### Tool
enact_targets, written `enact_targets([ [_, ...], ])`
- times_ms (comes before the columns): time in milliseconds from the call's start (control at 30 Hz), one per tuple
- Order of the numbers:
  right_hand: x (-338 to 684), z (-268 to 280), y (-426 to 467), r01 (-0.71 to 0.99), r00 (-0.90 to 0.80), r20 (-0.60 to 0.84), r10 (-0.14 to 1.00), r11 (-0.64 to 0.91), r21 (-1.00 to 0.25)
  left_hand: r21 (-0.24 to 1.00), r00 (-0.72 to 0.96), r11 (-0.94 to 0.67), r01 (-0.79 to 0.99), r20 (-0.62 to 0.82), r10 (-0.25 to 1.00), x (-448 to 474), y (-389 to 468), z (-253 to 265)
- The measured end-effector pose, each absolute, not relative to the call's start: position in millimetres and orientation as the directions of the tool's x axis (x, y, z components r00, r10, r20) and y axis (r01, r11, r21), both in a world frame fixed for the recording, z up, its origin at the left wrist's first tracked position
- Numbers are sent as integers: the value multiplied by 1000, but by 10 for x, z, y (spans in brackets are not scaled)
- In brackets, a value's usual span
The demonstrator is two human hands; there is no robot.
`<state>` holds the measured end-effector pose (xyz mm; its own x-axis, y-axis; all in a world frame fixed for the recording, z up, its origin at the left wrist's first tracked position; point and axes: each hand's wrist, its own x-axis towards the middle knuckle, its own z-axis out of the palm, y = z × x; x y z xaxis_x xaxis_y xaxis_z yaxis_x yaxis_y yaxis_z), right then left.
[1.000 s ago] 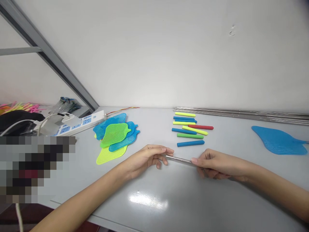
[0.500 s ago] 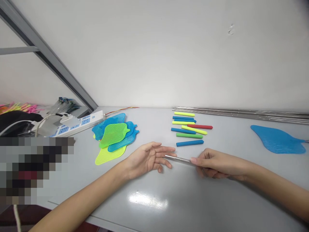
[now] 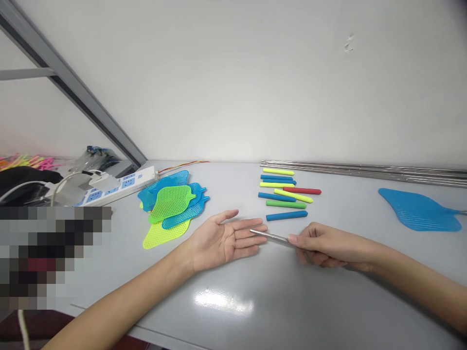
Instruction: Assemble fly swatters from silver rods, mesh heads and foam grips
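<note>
My right hand (image 3: pixel 323 245) pinches a thin silvery metal rod (image 3: pixel 272 236) between thumb and fingers. The rod points left, and its tip lies over the fingers of my left hand (image 3: pixel 228 240). That hand is palm up with its fingers stretched out, holding nothing; whether the tip touches it I cannot tell. Beyond the hands lie several coloured handle sleeves, among them a blue sleeve (image 3: pixel 287 215), a green sleeve (image 3: pixel 286 204) and a red sleeve (image 3: pixel 302 191). Left of my left hand is a pile of perforated fly swatter heads, with a green head (image 3: pixel 171 203) on top.
Long metal rods (image 3: pixel 365 171) lie along the wall at the back right. A blue fly swatter (image 3: pixel 419 210) rests at the far right. A white power strip (image 3: pixel 127 184) with plugs and cables stands at the left, near a grey metal frame post (image 3: pixel 83 92).
My left hand has straightened its curled fingers and turned its palm flatter upward. The rod in my right hand has tilted slightly, its tip a little higher in the picture.
</note>
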<state>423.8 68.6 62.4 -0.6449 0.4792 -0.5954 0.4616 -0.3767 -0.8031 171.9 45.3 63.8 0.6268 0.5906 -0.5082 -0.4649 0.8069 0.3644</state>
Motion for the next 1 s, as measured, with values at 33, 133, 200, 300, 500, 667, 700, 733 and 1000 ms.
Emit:
enact_targets([
  [33, 4238, 623, 686, 458, -647, -592, 480, -376, -805, 350, 626, 809, -473, -513, 588, 1724, 448, 641],
  [133, 4238, 619, 689, 458, -647, -592, 480, -376, -805, 329, 607, 806, -492, -534, 588, 1738, 433, 652],
  [200, 4236, 619, 692, 463, -645, -597, 477, -378, -802, 330, 584, 800, -501, -553, 594, 1745, 426, 660],
  [300, 4236, 622, 692, 465, -645, -601, 471, -382, -799, 336, 554, 792, -509, -576, 600, 1757, 412, 671],
  [500, 4245, 613, 697, 452, -652, -591, 475, -383, -806, 361, 510, 767, -530, -587, 628, 1796, 378, 683],
  [667, 4250, 619, 709, 452, -653, -593, 471, -386, -804, 431, 461, 743, -511, -592, 661, 1830, 355, 700],
  [700, 4249, 623, 709, 450, -657, -591, 468, -385, -806, 469, 448, 735, -489, -588, 673, 1837, 348, 704],
  [733, 4248, 627, 707, 447, -661, -587, 468, -384, -808, 519, 432, 722, -458, -580, 691, 1843, 339, 708],
  [1000, 4251, 603, 690, 468, -669, -594, 446, -367, -804, 848, 262, 510, -144, -464, 846, 1895, 272, 633],
])
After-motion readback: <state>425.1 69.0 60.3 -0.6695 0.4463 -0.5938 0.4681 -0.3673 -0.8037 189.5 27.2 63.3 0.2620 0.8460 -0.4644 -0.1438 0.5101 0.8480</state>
